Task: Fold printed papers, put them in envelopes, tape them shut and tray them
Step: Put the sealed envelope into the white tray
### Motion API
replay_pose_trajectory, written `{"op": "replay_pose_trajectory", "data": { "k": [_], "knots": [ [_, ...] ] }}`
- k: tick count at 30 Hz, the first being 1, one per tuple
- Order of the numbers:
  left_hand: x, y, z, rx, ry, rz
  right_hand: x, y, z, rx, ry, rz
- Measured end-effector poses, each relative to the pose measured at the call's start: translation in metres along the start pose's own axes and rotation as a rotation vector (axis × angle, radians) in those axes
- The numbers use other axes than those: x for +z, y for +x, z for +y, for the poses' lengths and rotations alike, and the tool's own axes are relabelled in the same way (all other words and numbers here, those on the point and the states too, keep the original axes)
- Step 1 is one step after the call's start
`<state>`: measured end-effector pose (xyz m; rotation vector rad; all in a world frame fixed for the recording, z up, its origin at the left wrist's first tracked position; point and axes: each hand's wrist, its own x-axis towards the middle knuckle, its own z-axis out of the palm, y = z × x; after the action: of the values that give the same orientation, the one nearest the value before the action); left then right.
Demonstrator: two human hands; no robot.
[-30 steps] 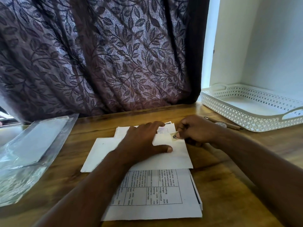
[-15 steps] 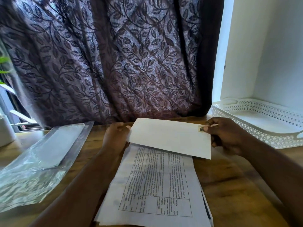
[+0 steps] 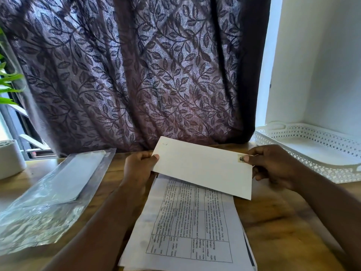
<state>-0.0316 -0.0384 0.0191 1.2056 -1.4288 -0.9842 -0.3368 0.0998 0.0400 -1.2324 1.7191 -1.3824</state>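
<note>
**Envelope held above the printed papers.**
You are pinching the envelope at both ends, left hand and right hand, fingers clamped on it.

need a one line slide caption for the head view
Left hand and right hand hold a white envelope above printed papers on a wooden table, white tray at right.
</note>
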Motion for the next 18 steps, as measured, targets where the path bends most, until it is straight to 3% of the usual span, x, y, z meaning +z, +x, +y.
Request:
{"op": "replay_pose_trajectory", "data": {
  "k": [2, 7, 13, 18],
  "knots": [
    [0.001, 0.0, 0.001, 0.004, -0.018, 0.016, 0.0, -0.005, -0.007, 0.007, 0.022, 0.025],
    [0.013, -0.008, 0.014, -0.16, -0.413, -0.122, -0.029, -0.017, -0.02, 0.012, 0.127, 0.145],
    [0.064, -0.044, 0.038, -0.047, -0.332, -0.378, -0.109, -0.048, -0.032, -0.051, 0.184, 0.441],
    [0.137, -0.093, 0.066, 0.044, -0.282, -0.623, -0.171, -0.068, -0.029, -0.019, 0.204, 0.572]
  ]
}}
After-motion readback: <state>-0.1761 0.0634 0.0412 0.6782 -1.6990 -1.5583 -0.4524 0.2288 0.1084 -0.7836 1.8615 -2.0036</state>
